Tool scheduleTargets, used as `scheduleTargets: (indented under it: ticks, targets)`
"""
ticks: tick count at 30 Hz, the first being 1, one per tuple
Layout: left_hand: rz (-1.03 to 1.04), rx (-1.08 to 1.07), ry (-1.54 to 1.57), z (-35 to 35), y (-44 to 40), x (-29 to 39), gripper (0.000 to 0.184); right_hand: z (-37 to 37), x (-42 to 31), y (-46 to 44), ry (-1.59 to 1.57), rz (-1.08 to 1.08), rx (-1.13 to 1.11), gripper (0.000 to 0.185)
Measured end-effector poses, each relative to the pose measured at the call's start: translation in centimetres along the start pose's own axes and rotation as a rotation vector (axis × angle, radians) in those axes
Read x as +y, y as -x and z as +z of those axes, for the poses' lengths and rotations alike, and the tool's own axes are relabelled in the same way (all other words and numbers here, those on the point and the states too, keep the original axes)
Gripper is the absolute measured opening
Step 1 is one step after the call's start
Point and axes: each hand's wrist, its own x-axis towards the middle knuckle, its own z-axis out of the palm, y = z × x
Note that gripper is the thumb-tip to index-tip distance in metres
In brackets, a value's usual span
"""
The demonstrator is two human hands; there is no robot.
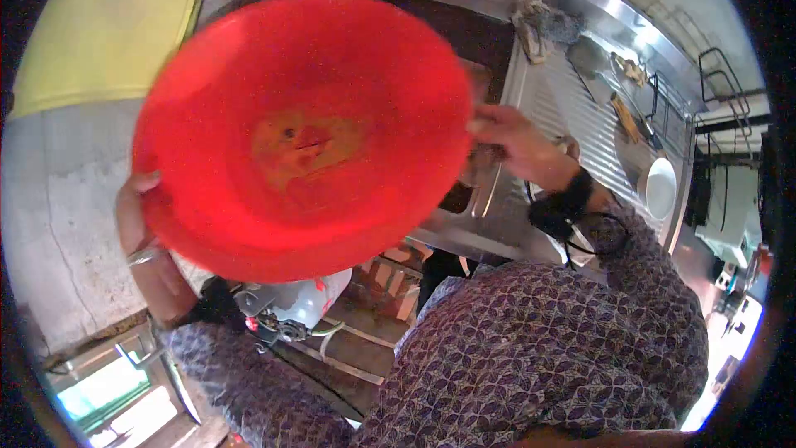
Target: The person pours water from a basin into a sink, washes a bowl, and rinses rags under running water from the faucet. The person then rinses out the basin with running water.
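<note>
Left hand: fingers mostly hidden behind red basin; marks inside blurred; yellow sheet cut off above.

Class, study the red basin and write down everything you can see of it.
The basin is wide, round and bright red, with a smooth surface that looks like plastic. It has a broad flared rim and a deeper middle, where a murky brownish patch with darker bits shows. It is held up, its inside facing the camera, in front of the sink area. The left hand grips one side of the rim, the right hand the other.
</note>
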Motion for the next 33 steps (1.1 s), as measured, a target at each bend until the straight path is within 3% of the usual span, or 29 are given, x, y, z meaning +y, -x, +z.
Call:
scheduleTargets:
  ticks: [1,3,5,6,7,8,9,10,12,13,15,18,22,24,25,27,31,33]
  targets:
    - [-0.005,-0.055,-0.006,0.0,0.6,1.5,0.054,-0.1,1.3,-0.9,-0.009,-0.002,0.005,0.035]
    - [0.042,-0.033,-0.056,1.5,1.8,4.0,0.055,-0.6,3.5,-2.3,0.293,0.159,-0.146,0.033]
    - [0.255,0.137,-0.377,3.6,2.5,5.5,0.051,-2.2,4.8,-2.8,0.384,0.188,-0.171,0.031]
    - [0.250,0.140,-0.376,3.7,2.3,6.0,0.051,-2.6,5.5,-3.2,0.497,0.219,-0.204,0.029]
    - [0.388,0.122,-0.568,3.4,1.6,6.6,0.049,-2.8,6.7,-3.8,0.497,0.225,-0.206,0.029]
    - [0.526,0.101,-0.760,3.5,0.9,7.2,0.047,-2.6,7.9,-4.6,0.638,0.011,-0.200,0.028]
    - [0.520,0.103,-0.760,3.8,0.4,7.6,0.047,-2.4,8.8,-5.0,0.772,-0.205,-0.191,0.027]
    - [0.636,0.097,-0.899,4.8,0.0,7.9,0.046,-2.0,8.3,-5.0,0.773,-0.200,-0.195,0.027]
    - [0.751,0.097,-1.036,6.2,0.0,8.1,0.045,-1.3,6.6,-4.8,1.396,-0.312,-0.208,0.022]
    - [0.837,0.172,-1.159,6.6,0.1,8.0,0.044,-1.7,6.9,-5.2,1.397,-0.312,-0.214,0.022]
    - [0.917,0.254,-1.282,7.2,0.4,7.9,0.044,-2.5,7.5,-6.7,1.682,-0.837,0.021,0.021]
    - [1.029,0.367,-1.507,7.4,1.1,7.5,0.045,-2.0,5.4,-8.6,1.844,-0.841,0.118,0.017]
    - [1.123,0.533,-1.730,5.7,1.9,7.3,0.049,-2.1,4.1,-13.2,1.714,-0.847,0.149,0.011]
    - [1.129,0.626,-1.799,3.8,2.6,7.6,0.054,-1.6,3.7,-15.2,1.100,-0.548,0.050,0.010]
    - [1.133,0.639,-1.928,2.8,3.2,7.9,0.050,-1.5,4.0,-16.5,1.098,-0.548,0.047,0.010]
    - [1.132,0.662,-2.189,0.6,4.4,8.3,0.043,-1.1,5.2,-19.3,0.532,-0.606,-0.162,0.016]
    - [1.091,0.649,-2.235,-2.8,6.3,7.5,0.038,-1.0,6.8,-24.5,0.698,-0.487,-0.102,0.024]
    - [1.069,0.642,-2.171,-4.0,7.2,6.8,0.036,-2.8,9.1,-26.8,0.520,-0.257,0.120,0.027]
